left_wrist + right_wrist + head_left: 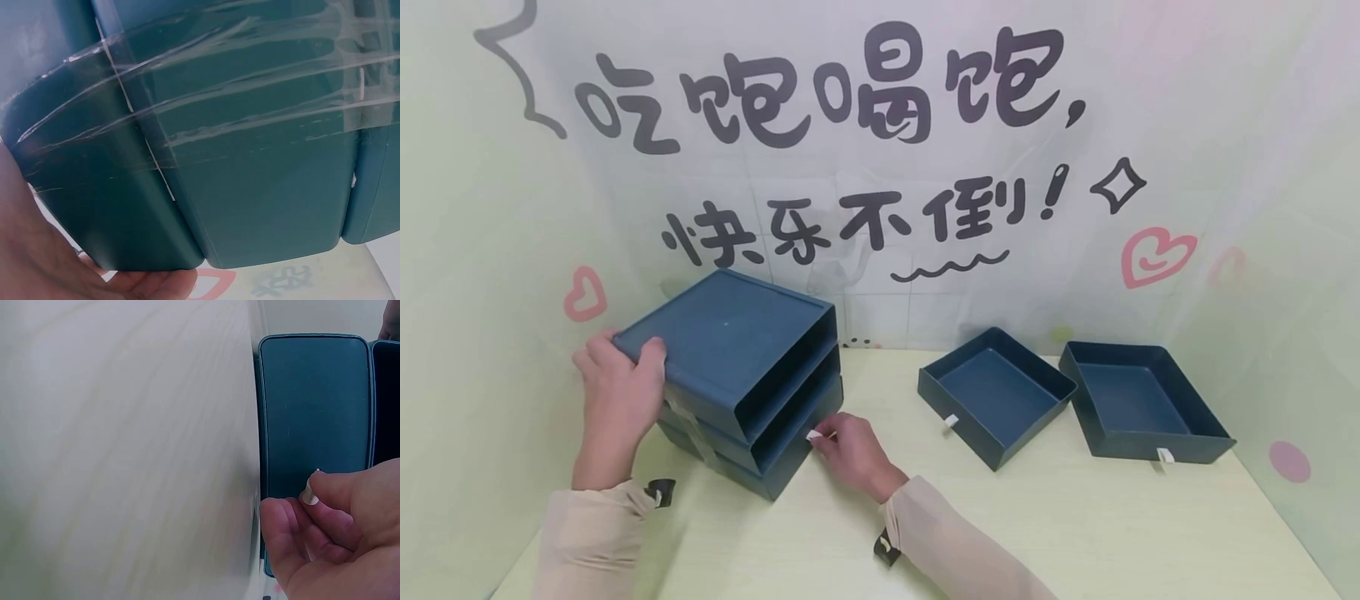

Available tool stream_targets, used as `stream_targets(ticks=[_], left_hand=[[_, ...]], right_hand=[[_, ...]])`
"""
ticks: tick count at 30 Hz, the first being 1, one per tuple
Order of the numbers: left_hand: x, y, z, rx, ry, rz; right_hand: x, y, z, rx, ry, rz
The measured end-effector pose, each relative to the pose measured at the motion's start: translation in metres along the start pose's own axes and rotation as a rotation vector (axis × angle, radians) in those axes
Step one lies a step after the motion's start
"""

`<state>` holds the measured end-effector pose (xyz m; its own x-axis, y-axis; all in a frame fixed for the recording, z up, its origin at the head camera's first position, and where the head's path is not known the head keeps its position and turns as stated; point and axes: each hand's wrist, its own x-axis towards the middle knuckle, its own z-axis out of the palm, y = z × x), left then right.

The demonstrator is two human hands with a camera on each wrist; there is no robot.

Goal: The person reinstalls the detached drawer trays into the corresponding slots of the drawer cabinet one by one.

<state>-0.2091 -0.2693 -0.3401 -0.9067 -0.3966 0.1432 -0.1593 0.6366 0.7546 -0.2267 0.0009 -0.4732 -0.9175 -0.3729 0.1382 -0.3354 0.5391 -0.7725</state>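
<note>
A dark blue three-tier drawer unit (722, 333) stands on the table, turned at an angle. Its upper two slots are hollow, while a drawer (797, 446) fills the bottom one. My left hand (617, 392) grips the unit's upper left back corner, thumb on top; in the left wrist view its fingers (169, 284) curl around the edge beside the clear tape (250, 81) on the side wall. With thumb and forefinger, my right hand (853, 454) pinches the small white pull tab (310, 492) on the front of the bottom drawer.
Two blue drawers, one (992, 392) near the middle right and another (1150, 400) farther right, lie side by side on the light wooden table (865, 550), each with a white tab in front. Behind them hangs a pale printed curtain (880, 308).
</note>
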Motion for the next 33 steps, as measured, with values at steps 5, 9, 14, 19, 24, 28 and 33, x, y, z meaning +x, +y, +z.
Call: stream_targets(ticks=[5, 9, 14, 19, 24, 28, 33], left_hand=[[0.0, 0.0, 0.002, -0.003, 0.008, -0.005], [-0.002, 0.0, 0.002, -0.002, 0.006, -0.015], [-0.003, 0.001, 0.0, -0.003, 0.01, -0.022], [-0.004, 0.002, -0.001, -0.008, 0.011, -0.03], [-0.003, 0.0, 0.0, -0.011, 0.012, -0.025], [-0.002, -0.001, 0.001, -0.012, 0.012, -0.016], [-0.001, -0.001, 0.002, -0.017, 0.015, -0.016]], right_hand=[[-0.001, 0.002, 0.0, -0.004, 0.009, 0.005], [-0.001, 0.004, 0.001, -0.001, 0.001, 0.014], [-0.002, 0.002, 0.0, 0.001, -0.01, 0.016], [-0.003, 0.001, -0.004, 0.019, -0.014, 0.033], [-0.005, 0.005, -0.011, 0.026, -0.002, 0.035], [-0.005, 0.008, -0.02, 0.01, 0.024, 0.055], [-0.005, 0.01, -0.03, 0.004, 0.077, 0.085]])
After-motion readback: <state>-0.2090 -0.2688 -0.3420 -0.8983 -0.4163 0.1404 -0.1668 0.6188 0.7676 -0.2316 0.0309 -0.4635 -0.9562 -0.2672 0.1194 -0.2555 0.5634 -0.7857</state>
